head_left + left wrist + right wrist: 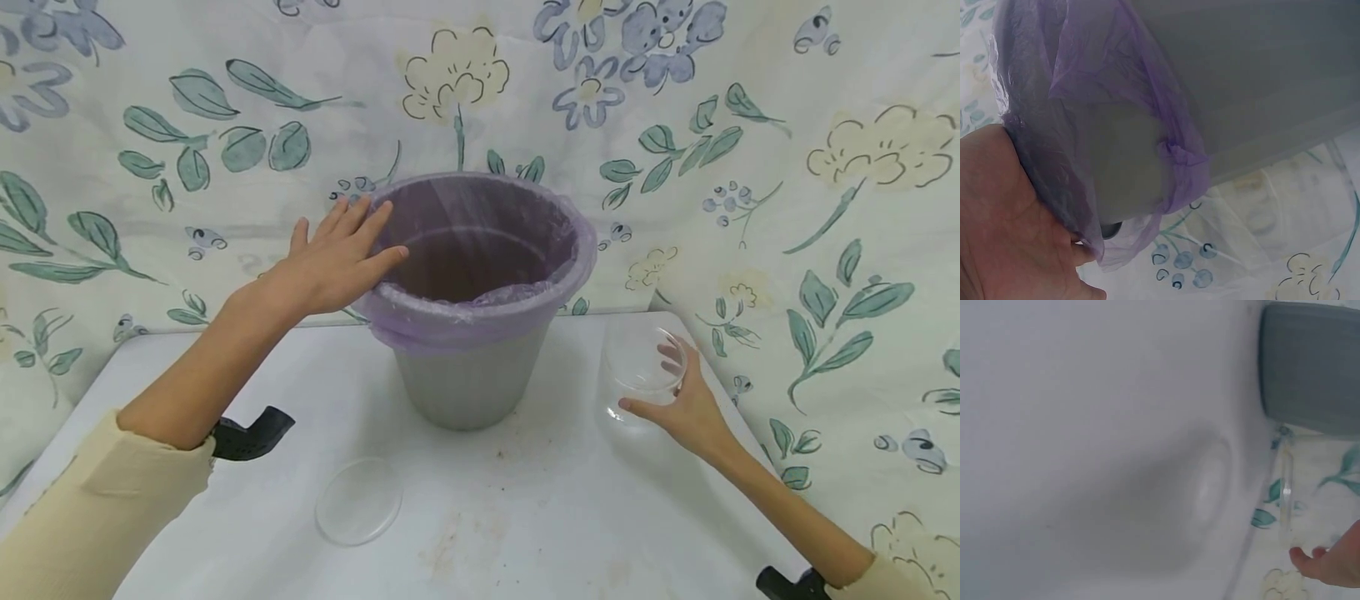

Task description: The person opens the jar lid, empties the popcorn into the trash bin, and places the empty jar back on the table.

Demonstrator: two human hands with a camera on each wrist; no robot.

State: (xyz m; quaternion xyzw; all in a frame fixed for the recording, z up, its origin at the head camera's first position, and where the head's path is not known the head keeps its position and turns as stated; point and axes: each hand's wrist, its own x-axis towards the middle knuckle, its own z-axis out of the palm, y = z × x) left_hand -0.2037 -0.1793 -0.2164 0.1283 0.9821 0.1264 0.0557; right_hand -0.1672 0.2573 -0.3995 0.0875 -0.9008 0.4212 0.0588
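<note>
A grey bin (468, 383) stands at the back of the white table, lined with a purple plastic bag (420, 329) folded over its rim. My left hand (330, 267) rests on the left side of that rim, fingers spread and straight on the bag. In the left wrist view, its palm lies against the purple film (1122, 81). On the right, my right hand (697, 412) grips a clear round container (630, 358) by its side. The right wrist view shows the container's base (1286, 494) raised off the table, with a shadow under it.
A clear round lid (358, 502) lies flat on the white table (570, 517) at front left. Small dark crumbs and brownish smudges mark the table before the bin. Flowered cloth (750, 208) hangs behind and at both sides. A black wrist mount (255, 433) sits on the left forearm.
</note>
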